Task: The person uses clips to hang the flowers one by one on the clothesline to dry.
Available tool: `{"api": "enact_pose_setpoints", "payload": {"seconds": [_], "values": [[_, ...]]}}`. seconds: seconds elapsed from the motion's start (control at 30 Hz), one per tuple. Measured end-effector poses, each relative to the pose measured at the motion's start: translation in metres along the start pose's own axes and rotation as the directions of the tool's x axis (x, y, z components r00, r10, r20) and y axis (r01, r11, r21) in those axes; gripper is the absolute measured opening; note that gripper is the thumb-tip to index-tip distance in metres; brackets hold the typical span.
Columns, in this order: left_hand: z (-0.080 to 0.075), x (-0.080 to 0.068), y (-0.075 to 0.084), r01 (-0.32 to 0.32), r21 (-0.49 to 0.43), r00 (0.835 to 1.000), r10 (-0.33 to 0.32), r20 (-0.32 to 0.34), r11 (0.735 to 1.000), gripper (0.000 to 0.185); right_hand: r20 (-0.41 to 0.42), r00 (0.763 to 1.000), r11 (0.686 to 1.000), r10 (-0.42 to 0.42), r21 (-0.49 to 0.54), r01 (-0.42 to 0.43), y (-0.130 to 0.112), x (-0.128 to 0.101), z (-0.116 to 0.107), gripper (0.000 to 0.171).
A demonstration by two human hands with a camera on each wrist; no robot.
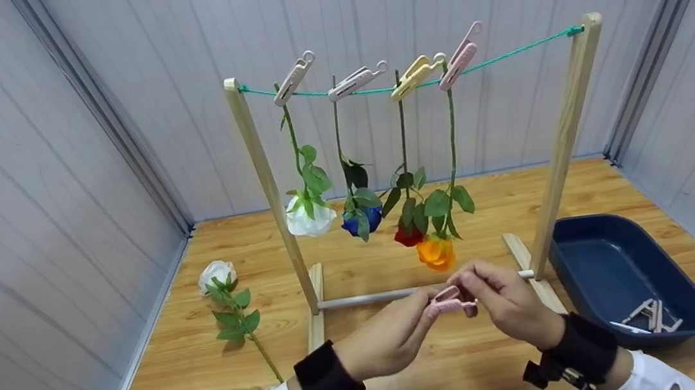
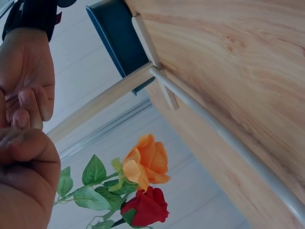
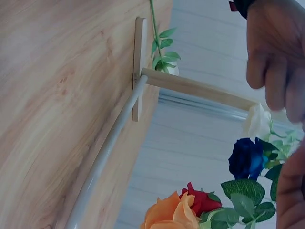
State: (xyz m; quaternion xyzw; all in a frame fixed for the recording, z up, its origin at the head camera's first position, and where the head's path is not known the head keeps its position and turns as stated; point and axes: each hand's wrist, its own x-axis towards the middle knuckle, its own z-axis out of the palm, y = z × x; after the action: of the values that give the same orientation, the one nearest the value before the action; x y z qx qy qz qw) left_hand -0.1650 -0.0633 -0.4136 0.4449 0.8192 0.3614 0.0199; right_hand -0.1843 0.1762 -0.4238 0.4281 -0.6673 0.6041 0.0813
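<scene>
On the line (image 1: 501,57), four pegs, four roses; both hands on one pink peg (image 1: 448,301).

Pale panelled walls (image 1: 30,189) enclose a wooden tabletop (image 1: 456,371).

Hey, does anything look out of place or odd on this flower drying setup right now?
One thing stands out: a white rose lies loose on the wooden table left of the rack, while four others hang head-down, clipped to the green line. Both hands hold a pink clip. Nothing looks spilled or broken.
</scene>
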Motion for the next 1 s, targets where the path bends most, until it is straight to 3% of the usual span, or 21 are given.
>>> {"api": "enact_pose_setpoints", "payload": {"seconds": [0.1,0.23,0.33,0.57,0.83,1.0], "values": [[0.001,-0.001,-0.002,0.001,0.057,1.000,-0.002,0.021,0.998,0.035,0.068,0.997,1.000,0.030,0.006,-0.030,-0.002,0.002,-0.007,0.033],[0.003,-0.004,-0.005,0.013,0.127,0.999,-0.020,0.050,0.992,0.035,0.147,0.989,0.990,0.034,-0.139,-0.013,-0.004,0.004,-0.011,0.022],[0.006,-0.006,-0.010,0.009,0.171,0.999,-0.018,0.050,0.985,0.033,0.188,0.982,0.968,0.024,-0.251,0.024,-0.004,0.003,-0.011,0.028],[0.011,-0.012,-0.017,-0.006,0.280,1.000,-0.002,0.029,0.960,0.031,0.277,0.960,0.930,0.044,-0.363,0.062,-0.005,0.003,-0.011,0.028],[0.011,-0.020,-0.024,0.007,0.265,1.000,-0.011,0.013,0.964,0.031,0.378,0.910,0.894,0.170,-0.449,0.019,-0.006,0.006,-0.006,0.019],[-0.001,-0.035,-0.032,0.081,0.225,0.996,-0.086,0.015,0.971,0.035,0.359,0.896,0.850,0.263,-0.524,-0.040,-0.003,0.003,-0.009,0.016]]}}
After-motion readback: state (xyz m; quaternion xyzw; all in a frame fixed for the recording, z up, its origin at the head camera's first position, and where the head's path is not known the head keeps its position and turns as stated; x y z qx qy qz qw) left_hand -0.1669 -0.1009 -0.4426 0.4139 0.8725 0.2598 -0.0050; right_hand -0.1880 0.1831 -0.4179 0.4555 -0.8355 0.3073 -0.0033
